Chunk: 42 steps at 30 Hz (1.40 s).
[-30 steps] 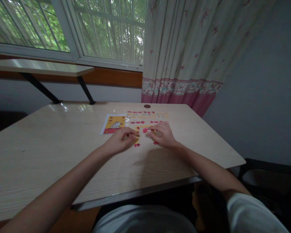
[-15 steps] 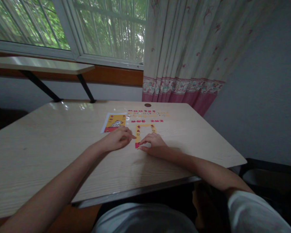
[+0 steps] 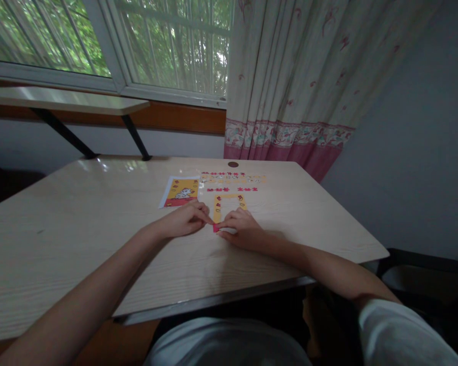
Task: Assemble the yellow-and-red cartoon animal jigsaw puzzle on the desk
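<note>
A partly assembled jigsaw puzzle [image 3: 217, 207] lies on the table as a yellow border with a red piece [image 3: 216, 228] at its near left corner. My left hand [image 3: 189, 218] reaches in from the left, its index finger stretched out and touching the puzzle just above that red corner; the other fingers are curled around nothing visible. From the right, my right hand [image 3: 244, 229] has thumb and index finger on a puzzle piece at the red corner, mostly hidden by the fingers. Beside my left hand lies a picture card [image 3: 181, 191] showing a white animal on yellow and red.
Loose puzzle pieces [image 3: 232, 189] lie in rows beyond the border, red and yellow. The wooden table [image 3: 99, 244] has a round dark cap [image 3: 233, 164] at the back. A raised shelf [image 3: 80, 101] stands at the far left, and a curtain [image 3: 282, 101] hangs behind.
My left index finger has moved slightly down and toward the red corner. My right index finger has shifted slightly left and up over the same corner.
</note>
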{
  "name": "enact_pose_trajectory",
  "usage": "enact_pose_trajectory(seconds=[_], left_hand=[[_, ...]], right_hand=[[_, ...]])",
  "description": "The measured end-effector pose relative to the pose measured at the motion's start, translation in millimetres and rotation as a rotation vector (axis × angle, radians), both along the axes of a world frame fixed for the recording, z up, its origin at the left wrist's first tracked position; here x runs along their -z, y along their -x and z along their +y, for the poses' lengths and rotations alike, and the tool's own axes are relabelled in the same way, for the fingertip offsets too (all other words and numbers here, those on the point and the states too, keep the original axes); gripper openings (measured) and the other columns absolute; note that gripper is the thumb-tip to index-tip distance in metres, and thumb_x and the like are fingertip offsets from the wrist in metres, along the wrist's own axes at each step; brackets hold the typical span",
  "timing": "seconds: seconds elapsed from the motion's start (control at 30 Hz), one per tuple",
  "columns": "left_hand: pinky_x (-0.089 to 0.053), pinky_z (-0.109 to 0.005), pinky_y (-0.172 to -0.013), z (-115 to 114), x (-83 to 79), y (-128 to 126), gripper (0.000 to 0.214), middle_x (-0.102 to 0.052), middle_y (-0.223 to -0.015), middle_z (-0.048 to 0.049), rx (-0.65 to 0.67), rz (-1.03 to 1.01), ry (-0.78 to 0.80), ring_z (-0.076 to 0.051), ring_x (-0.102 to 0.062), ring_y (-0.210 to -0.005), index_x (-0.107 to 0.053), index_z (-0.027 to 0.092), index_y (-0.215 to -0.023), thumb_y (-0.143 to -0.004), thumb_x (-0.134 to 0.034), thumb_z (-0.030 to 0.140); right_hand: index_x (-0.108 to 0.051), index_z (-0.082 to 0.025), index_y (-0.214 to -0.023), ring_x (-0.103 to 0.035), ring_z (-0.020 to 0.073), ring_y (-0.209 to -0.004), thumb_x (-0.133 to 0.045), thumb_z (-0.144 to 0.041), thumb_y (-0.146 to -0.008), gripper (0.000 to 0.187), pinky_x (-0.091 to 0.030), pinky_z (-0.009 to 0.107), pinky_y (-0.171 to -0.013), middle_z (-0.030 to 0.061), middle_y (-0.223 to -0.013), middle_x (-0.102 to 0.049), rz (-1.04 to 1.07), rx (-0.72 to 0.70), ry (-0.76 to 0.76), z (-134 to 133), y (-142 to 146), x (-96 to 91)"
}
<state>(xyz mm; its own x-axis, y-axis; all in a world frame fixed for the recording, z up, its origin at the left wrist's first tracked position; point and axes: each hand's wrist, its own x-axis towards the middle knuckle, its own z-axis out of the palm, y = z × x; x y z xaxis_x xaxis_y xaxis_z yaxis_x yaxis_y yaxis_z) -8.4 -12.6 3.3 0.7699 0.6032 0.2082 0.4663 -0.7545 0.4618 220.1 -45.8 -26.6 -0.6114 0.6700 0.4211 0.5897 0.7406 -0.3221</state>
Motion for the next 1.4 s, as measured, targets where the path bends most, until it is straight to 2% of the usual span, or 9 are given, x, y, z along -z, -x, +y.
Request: enact_pose_trajectory(seconds=[0.17,0.47,0.83,1.2,1.4], left_hand=[[-0.042,-0.027,-0.081,-2,-4.3,-1,0.026,-0.061,-0.082,-0.0045,-0.007,0.025,0.018,-0.016,-0.054,-0.08,-0.074,0.024,-0.089,-0.079,-0.051,0.017],[-0.04,-0.029,-0.083,-2,-1.8,-1,0.03,-0.061,-0.083,-0.0044,0.003,0.062,-0.042,-0.016,-0.054,-0.082,-0.074,0.024,-0.09,-0.078,-0.049,0.013],[-0.039,-0.028,-0.083,-2,-3.2,0,0.03,-0.061,-0.081,-0.0036,0.019,0.111,-0.071,-0.016,-0.054,-0.082,-0.073,0.024,-0.091,-0.079,-0.049,0.012],[-0.039,-0.028,-0.084,-3,-4.1,-1,0.029,-0.062,-0.083,-0.0031,0.026,0.13,-0.099,-0.015,-0.055,-0.082,-0.073,0.023,-0.091,-0.079,-0.049,0.012],[-0.041,-0.031,-0.086,-5,-4.1,-2,0.022,-0.063,-0.088,-0.0052,-0.013,0.087,-0.108,-0.018,-0.056,-0.086,-0.07,0.02,-0.093,-0.081,-0.052,0.018]], right_hand=[[-0.07,-0.025,-0.097,-0.05,0.0166,-0.083,-0.062,-0.036,-0.083,0.02,-0.033,0.031,-0.077,0.0035,-0.09,-0.065,-0.037,-0.009,-0.065,-3,0,0.5],[-0.067,-0.02,-0.098,-0.047,0.0198,-0.084,-0.055,-0.036,-0.086,0.023,-0.03,0.034,-0.072,0.005,-0.094,-0.065,-0.252,-0.036,-0.228,-9,2,-9.3],[-0.066,-0.019,-0.096,-0.048,0.0196,-0.081,-0.047,-0.033,-0.091,0.024,-0.03,0.035,-0.07,0.0068,-0.089,-0.066,-0.354,-0.053,-0.329,-15,3,-11.1],[-0.068,-0.018,-0.097,-0.047,0.0199,-0.083,-0.051,-0.029,-0.089,0.021,-0.032,0.034,-0.072,0.0068,-0.087,-0.065,-0.321,-0.056,-0.188,-11,2,-14.0],[-0.065,-0.022,-0.108,-0.05,0.0171,-0.088,-0.052,-0.025,-0.089,0.024,-0.036,0.031,-0.08,0.0052,-0.094,-0.064,-0.139,-0.19,-0.007,10,-11,-13.5]])
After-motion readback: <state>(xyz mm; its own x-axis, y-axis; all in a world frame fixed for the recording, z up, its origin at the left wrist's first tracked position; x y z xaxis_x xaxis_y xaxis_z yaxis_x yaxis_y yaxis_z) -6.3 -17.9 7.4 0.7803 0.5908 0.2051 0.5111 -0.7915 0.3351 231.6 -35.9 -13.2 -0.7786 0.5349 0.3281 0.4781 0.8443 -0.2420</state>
